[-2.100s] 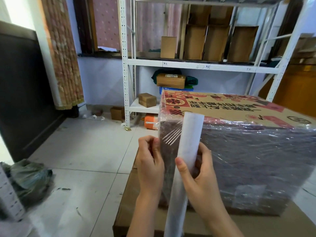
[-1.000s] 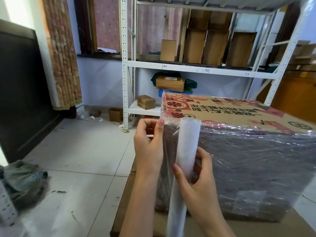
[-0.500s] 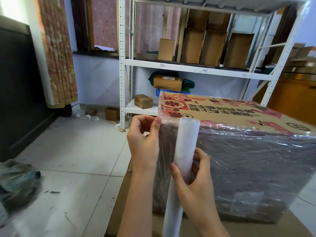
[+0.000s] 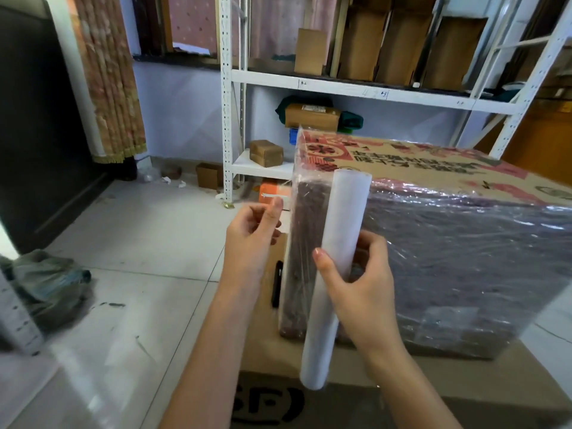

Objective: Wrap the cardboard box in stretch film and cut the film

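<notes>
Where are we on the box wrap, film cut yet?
Done: the cardboard box already wears stretch film around its sides; the printed top is bare. In hand: right hand grips the film roll upright at the box's near corner, while left hand pinches a stretched strand of film beside that corner. Left: severing the film; it looks still attached.

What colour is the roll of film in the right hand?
White, slightly translucent; the head view shows the roll of film held in the right hand.
</notes>
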